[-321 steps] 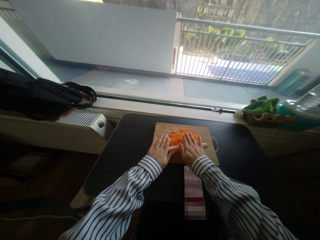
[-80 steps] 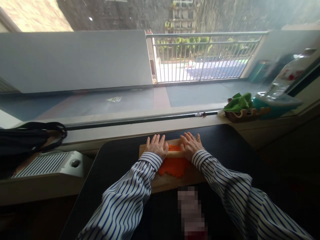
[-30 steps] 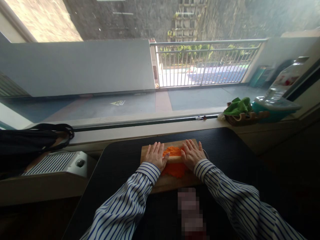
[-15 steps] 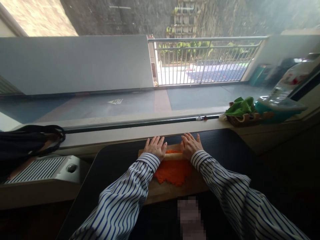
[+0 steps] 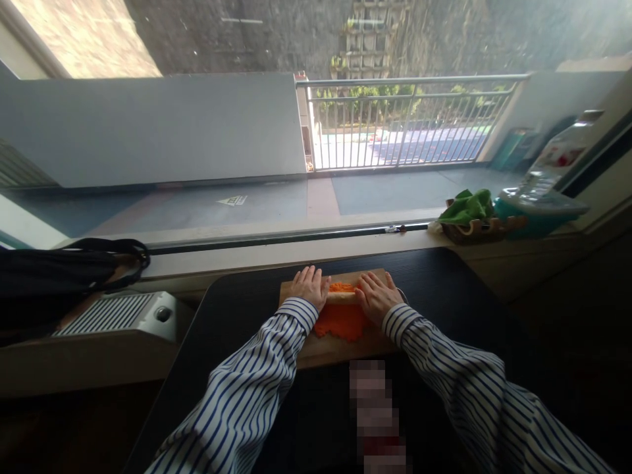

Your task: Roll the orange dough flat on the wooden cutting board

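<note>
A pale wooden rolling pin [image 5: 342, 298] lies across a flattened orange sheet of dough-like material [image 5: 340, 322] with a ragged near edge. Under both is a wooden board [image 5: 323, 354] on a dark table. My left hand [image 5: 310, 288] lies palm down over the pin's left part, fingers stretched forward. On the right part rests my right hand [image 5: 379, 294], also flat, its fingers extended and slightly apart. The pin's ends are hidden beneath my hands. A thin strip of the orange sheet shows beyond the pin.
A blurred-out patch [image 5: 376, 415] lies on the near side of the table [image 5: 227, 316]. Along the windowsill stand a basket with a green cloth [image 5: 468, 207], a teal container [image 5: 543, 214] and a clear bottle [image 5: 557, 158]. Left are a black bag [image 5: 44, 283] and a white slatted unit [image 5: 118, 316].
The rolling pin and both hands have moved toward me relative to the board, so more orange sheet and board show beyond the pin. The camera view has shifted slightly.
</note>
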Demonstrator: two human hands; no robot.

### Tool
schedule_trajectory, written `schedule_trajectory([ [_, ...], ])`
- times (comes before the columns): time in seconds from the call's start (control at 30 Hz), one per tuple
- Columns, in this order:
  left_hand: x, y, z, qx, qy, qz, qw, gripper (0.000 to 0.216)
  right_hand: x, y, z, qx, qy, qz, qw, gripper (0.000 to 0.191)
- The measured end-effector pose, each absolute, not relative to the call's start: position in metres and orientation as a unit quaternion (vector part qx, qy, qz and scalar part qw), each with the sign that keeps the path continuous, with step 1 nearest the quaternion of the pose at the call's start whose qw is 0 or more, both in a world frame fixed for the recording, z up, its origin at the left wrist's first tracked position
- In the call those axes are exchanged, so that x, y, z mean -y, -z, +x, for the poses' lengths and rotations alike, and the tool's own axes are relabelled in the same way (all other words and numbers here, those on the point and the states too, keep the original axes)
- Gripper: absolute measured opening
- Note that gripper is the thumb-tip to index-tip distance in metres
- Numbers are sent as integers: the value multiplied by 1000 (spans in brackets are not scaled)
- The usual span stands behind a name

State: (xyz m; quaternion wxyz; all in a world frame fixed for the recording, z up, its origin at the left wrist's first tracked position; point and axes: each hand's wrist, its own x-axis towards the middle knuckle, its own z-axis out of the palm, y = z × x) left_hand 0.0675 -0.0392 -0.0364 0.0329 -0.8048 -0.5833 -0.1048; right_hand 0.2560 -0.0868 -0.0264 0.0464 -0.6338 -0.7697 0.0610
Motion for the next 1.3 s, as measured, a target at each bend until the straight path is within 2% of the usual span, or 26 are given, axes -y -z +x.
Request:
schedule_trajectory([
  [0.3, 77, 44, 43, 495, 79, -864, 49, 56, 93, 33, 254, 773, -41, -632, 40, 55],
  [0.67, 34, 44, 52, 519, 30, -854, 25, 60, 58, 33, 255, 761, -34, -646, 48, 54],
  [0.8, 24, 45, 54, 520, 38, -853, 18, 59, 45, 29, 256, 758, -55, -649, 28, 54],
  [1.07, -1, 44, 62, 538, 49, -842, 8, 57, 21, 32, 262, 758, -73, -646, 47, 52],
  [1.3, 12, 40, 61, 533, 27, -846, 0, 56, 35, 31, 259, 764, -58, -641, 43, 53],
])
